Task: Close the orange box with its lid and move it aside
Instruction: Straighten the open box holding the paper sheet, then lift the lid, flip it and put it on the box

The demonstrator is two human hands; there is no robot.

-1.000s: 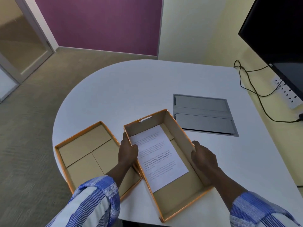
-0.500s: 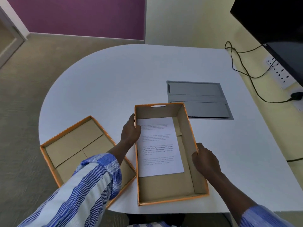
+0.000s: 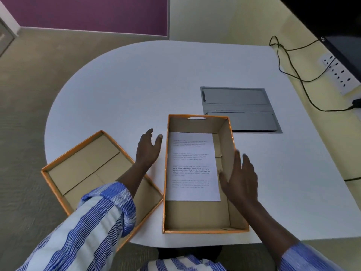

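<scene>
White table (image 3: pixel 175 79) by purple wall (image 3: pixel 88 14), orange box (image 3: pixel 226 133) uncovered, 2 hands spread, empty

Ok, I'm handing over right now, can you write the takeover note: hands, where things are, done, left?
Left hand: open, empty, between lid and box, touching neither.
Right hand: open, empty, at the box's right wall.
Orange box: open, upright at the near edge of the white table, a printed sheet lying flat inside.
Lid: inside-up, left of the box, partly overhanging the table edge.
Done: nothing closed yet.
Left: flip the lid onto the box, then move the box aside.
</scene>
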